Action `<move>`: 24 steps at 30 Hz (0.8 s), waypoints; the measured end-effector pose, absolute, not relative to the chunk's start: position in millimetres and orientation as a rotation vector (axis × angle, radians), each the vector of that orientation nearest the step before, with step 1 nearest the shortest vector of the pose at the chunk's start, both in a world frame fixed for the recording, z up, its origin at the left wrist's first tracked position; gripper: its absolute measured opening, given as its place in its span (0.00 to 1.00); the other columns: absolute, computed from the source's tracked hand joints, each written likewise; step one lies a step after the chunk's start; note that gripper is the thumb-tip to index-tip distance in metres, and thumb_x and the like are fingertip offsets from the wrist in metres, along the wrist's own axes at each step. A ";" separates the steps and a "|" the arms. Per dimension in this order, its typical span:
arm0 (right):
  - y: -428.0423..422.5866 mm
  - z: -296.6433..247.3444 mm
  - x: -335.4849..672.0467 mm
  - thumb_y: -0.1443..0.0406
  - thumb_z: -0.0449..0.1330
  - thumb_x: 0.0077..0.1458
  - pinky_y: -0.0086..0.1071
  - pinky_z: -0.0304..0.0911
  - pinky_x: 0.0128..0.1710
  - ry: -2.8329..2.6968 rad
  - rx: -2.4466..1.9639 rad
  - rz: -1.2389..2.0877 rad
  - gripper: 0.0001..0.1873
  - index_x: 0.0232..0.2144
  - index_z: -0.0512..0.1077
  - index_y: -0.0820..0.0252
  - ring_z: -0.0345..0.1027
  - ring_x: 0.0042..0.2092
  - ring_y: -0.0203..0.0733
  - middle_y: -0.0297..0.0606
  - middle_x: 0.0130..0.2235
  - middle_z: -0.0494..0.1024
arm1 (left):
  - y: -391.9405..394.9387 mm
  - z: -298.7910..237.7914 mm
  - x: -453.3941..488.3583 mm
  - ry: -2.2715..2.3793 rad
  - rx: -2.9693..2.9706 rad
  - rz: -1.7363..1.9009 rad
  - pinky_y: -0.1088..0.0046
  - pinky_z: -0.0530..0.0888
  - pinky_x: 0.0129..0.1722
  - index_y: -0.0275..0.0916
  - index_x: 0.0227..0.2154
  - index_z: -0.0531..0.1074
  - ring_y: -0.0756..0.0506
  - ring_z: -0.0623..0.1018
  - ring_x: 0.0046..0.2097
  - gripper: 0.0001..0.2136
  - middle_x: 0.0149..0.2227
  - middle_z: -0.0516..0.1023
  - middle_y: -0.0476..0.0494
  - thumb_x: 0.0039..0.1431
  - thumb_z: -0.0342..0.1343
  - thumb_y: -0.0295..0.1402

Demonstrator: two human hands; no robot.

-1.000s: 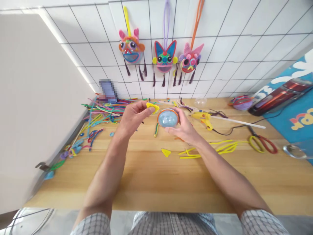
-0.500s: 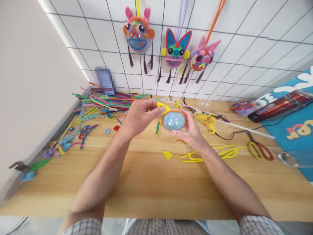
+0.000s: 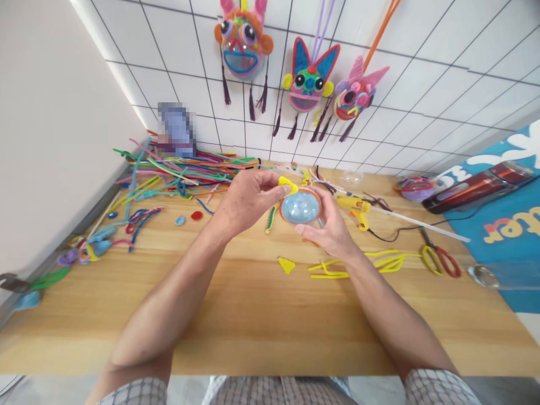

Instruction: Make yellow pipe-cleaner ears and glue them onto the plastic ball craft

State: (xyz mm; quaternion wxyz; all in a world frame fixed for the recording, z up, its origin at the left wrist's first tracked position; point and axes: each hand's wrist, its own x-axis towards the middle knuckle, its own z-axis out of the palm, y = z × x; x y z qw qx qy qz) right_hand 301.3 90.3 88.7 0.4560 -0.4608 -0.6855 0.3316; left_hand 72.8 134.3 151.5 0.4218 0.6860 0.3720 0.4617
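Above the table, my right hand is closed around the right side of a clear plastic half-ball with an orange rim. My left hand pinches a bent yellow pipe-cleaner piece between thumb and fingertips, right at the upper left rim of the half-ball. Whether the piece touches the rim I cannot tell. A flat yellow triangle lies on the table below. Yellow pipe cleaners are spread beside it, partly behind my right forearm. A green and yellow strip rests left of the half-ball.
A yellow glue gun and scissors lie to the right, near a red thermos. Several coloured pipe cleaners are heaped at the back left. Three decorated masks hang on the tiled wall, one a blue-eared mask.
The yellow piece in my left hand has moved slightly right, closer to the rim of the half-ball. My right hand keeps its hold. The whole view has shifted a little.
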 end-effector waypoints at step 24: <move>90.0 90.4 302.4 0.42 0.76 0.50 0.60 0.65 0.71 -1.703 -1.119 0.796 0.48 0.66 0.63 0.47 0.67 0.70 0.63 0.46 0.67 0.74 | 134.7 148.6 78.6 0.916 1.658 1.170 0.73 0.67 0.29 0.37 0.27 0.81 0.49 0.74 0.29 0.10 0.26 0.79 0.48 0.58 0.71 0.37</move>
